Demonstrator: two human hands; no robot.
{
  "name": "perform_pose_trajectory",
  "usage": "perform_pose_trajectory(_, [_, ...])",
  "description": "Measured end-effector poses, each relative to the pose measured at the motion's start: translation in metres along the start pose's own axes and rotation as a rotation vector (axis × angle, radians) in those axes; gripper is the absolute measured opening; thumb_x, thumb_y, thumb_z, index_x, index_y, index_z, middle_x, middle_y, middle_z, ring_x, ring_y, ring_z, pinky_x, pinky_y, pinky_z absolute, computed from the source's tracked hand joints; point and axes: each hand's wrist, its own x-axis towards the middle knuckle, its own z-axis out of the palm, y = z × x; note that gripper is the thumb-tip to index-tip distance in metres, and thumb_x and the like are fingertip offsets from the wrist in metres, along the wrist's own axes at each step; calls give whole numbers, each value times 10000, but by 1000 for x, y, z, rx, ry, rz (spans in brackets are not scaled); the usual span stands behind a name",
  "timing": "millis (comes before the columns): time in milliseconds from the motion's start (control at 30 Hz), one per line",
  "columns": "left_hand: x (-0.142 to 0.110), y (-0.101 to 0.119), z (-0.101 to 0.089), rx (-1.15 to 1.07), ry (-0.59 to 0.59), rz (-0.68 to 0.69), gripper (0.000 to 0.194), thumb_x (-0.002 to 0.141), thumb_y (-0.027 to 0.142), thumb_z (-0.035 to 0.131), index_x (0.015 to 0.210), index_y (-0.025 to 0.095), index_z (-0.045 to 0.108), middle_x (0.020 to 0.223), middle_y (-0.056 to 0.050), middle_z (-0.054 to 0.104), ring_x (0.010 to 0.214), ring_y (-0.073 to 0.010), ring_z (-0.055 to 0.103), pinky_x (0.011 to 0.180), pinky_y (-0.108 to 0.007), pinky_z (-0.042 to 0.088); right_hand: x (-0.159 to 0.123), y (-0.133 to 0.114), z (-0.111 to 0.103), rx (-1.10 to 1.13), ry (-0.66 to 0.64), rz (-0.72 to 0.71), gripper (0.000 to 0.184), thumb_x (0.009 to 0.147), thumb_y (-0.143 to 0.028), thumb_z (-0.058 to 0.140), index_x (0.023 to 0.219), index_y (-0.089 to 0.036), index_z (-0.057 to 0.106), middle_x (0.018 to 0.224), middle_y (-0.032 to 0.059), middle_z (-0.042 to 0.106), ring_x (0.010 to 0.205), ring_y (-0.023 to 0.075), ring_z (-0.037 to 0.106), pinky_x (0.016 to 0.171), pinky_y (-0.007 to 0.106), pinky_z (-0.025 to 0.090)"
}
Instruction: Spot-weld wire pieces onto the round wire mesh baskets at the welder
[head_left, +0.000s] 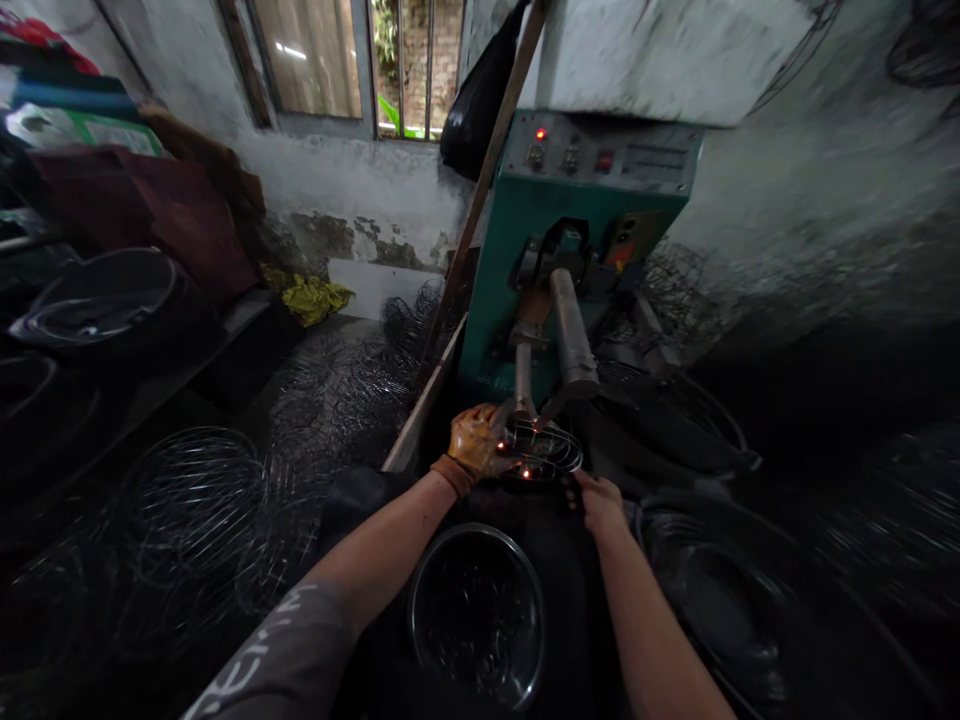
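My left hand (475,440), in a tan work glove, grips the left side of a round wire piece (546,450) held under the metal arms (571,335) of a green welding machine (592,190). Small orange sparks glow at the wire beside the glove. My right hand (600,503) is bare with a dark fingerless covering at the knuckles, and it holds the near right edge of the same wire piece with curled fingers. A shiny metal bowl (477,610) sits below, between my forearms.
Piles of round wire frames (195,500) cover the floor at left and lie at right (712,580). A wooden board (424,400) leans beside the machine. A dark basin (105,300) rests on a shelf at left. Window (352,60) behind.
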Motion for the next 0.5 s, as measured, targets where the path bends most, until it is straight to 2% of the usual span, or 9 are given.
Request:
perform_pose_trajectory(67, [-4,-11,0,12,-64,-101,1108,618,619,812,1548,187,393,1437,-155,568,1319,-347,530,1091,-464,457,-7,-5,-10,-171,39,-98,276,752,-423,697,638,-206,569,406,-10,532,357,150,461,379,259,340])
perform_pose_trajectory(167, [-8,-28,0,13,-189,-247,1053,644,523,830,1541,181,398,1397,-145,604,1286,-329,569,1080,-433,481,-29,-16,-9,-506,56,-466,335,830,-488,602,708,-184,671,484,49,619,477,213,604,509,304,453])
perform_pose_trajectory(233, [-9,-33,-1,-20,-205,-267,904,706,485,797,1490,181,468,1358,-119,639,1241,-293,609,1068,-389,496,-49,-24,10,-610,-10,-701,373,881,-473,538,856,-160,740,668,102,730,647,248,700,643,320,510])
perform_pose_trajectory(300, [-8,-34,-2,-41,-188,-264,786,721,463,785,1413,176,547,1314,-104,668,1199,-274,637,1044,-360,515,-69,-31,36,-689,-96,-845,373,921,-387,495,1037,-144,754,887,139,783,803,259,737,746,318,518])
perform_pose_trajectory(400, [-6,-32,-5,-28,-149,-239,727,693,421,798,1348,179,596,1270,-96,688,1163,-274,654,1004,-358,537,-83,-38,67,-847,-81,-848,376,960,-278,462,1166,-96,718,921,167,779,818,262,734,738,312,495])
perform_pose_trajectory(500, [-6,-29,-8,9,-83,-158,743,692,430,789,1363,184,587,1285,-103,680,1182,-290,638,1025,-386,520,-77,-40,69,-952,26,-779,337,979,-267,475,1102,-80,726,849,166,763,762,265,718,687,310,462])
